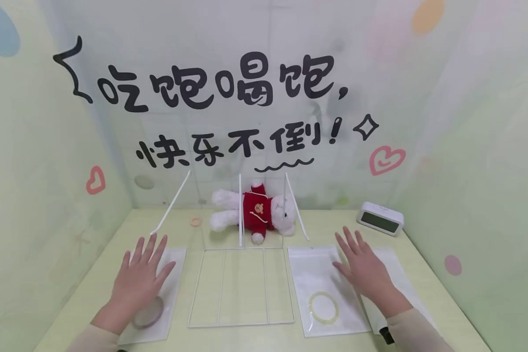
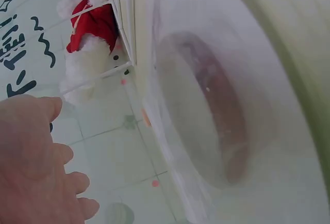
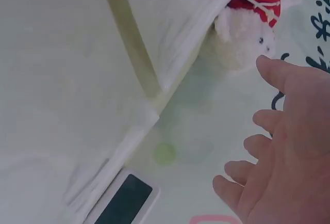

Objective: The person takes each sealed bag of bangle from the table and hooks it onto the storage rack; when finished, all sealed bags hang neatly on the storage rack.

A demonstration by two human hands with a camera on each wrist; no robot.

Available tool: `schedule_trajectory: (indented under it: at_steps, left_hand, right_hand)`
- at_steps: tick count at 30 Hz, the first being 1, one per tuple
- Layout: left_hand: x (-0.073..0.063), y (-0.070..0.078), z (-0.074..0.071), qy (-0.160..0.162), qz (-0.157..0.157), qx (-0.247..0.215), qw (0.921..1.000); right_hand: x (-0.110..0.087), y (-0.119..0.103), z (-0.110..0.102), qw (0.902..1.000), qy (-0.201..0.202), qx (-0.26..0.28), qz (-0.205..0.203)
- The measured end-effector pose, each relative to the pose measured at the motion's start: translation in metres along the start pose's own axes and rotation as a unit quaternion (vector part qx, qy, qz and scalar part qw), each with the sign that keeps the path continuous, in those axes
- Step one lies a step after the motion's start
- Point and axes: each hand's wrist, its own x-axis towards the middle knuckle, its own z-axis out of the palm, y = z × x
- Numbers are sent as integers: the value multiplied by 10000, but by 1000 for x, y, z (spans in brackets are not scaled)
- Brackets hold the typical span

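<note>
Fingers spread, my left hand [image 1: 141,281] hovers over a white translucent bag [image 1: 175,293] at the left and holds nothing. Inside that bag lies a purplish-brown bangle [image 2: 227,115], partly hidden by the hand in the head view. On the other side my right hand [image 1: 367,271], also empty with straight fingers, is above two flat bags. The nearer bag [image 1: 299,274] shows a pale yellow-green bangle [image 1: 312,308]. Part of the farther bag [image 1: 400,278] is covered by the hand and sleeve. Between the hands stands a white wire rack [image 1: 242,324] with upright and slanted rods.
A white plush toy [image 1: 286,215] in a red top [image 1: 257,215] lies on its side behind the rack. A small orange ring [image 1: 195,222] is left of it. At the back right sits a white digital clock [image 1: 380,218]. Printed walls enclose the table.
</note>
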Motion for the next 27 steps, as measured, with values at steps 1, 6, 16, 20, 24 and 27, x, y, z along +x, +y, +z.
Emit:
schedule_trajectory:
  at_steps: [1,6,16,20,24,27]
  left_hand:
    - [0,-4,2,-26,38,22,10000]
    - [-2,-24,7,-105,252,-13,9996]
    - [6,-63,5,-369,63,-616,9974]
    - [16,-79,5,-341,102,-1225,9918]
    - [28,-100,8,-380,77,-1651,9855]
    - [35,-119,12,-482,7,-1743,9835]
  right_hand:
    - [-1,-5,1,9999,71,7,-113]
    - [-9,-33,7,9959,427,228,-770]
    - [-16,-84,10,9781,212,619,-1974]
    - [-19,-96,11,9727,2,710,-2210]
    - [-21,-102,15,9699,-187,860,-2270]
    - [-22,-105,17,9693,-333,895,-2267]
